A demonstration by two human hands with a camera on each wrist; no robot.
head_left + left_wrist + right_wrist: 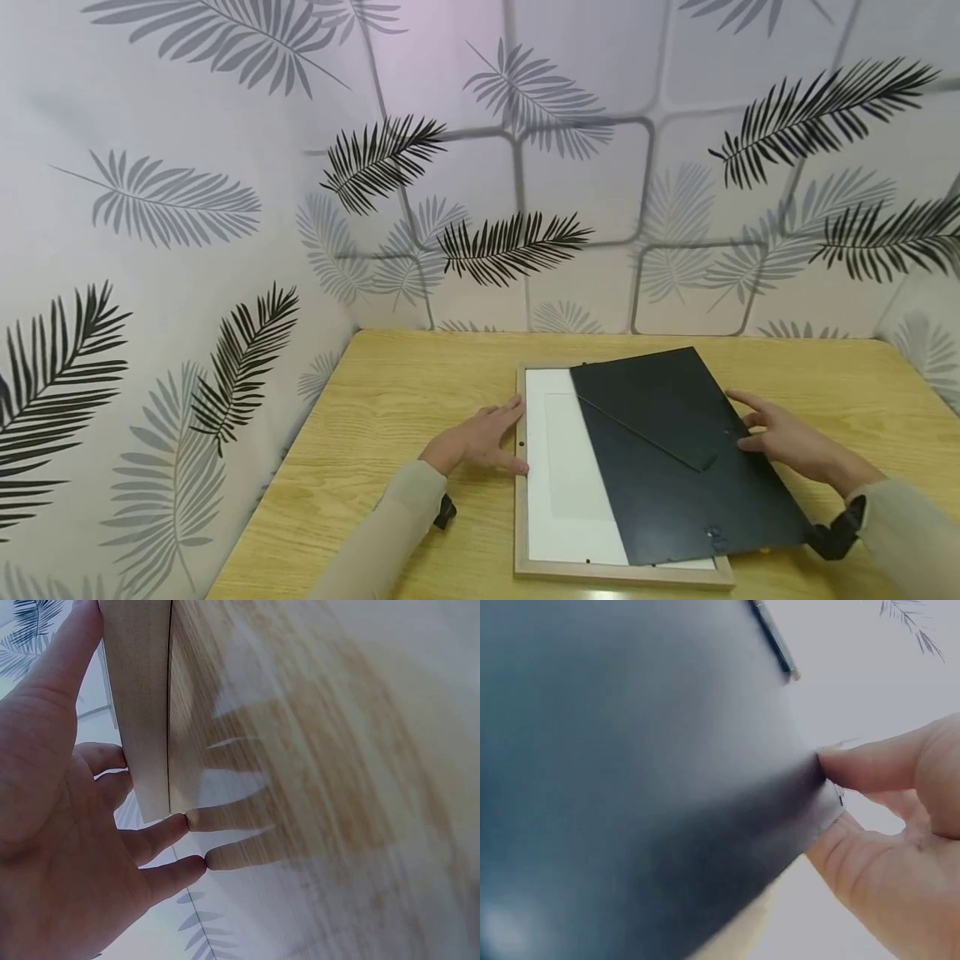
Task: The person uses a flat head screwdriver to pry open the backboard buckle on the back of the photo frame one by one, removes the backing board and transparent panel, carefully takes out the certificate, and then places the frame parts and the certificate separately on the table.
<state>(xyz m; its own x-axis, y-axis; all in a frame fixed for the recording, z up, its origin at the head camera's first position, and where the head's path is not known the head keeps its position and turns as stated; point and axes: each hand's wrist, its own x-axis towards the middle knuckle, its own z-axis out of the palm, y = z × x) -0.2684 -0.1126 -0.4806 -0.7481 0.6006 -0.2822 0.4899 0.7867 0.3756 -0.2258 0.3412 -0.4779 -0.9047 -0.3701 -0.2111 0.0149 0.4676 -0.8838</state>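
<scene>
Right wrist, fingers pinched, black panel between

There's a yellowish wood-grain bench by pale walls plastered with black and grey leaves, plus roundish grey outlines and a kinda pinkish glow.

head: bright | wrist views: dimmer | right wrist: panel blurred, glare
</scene>
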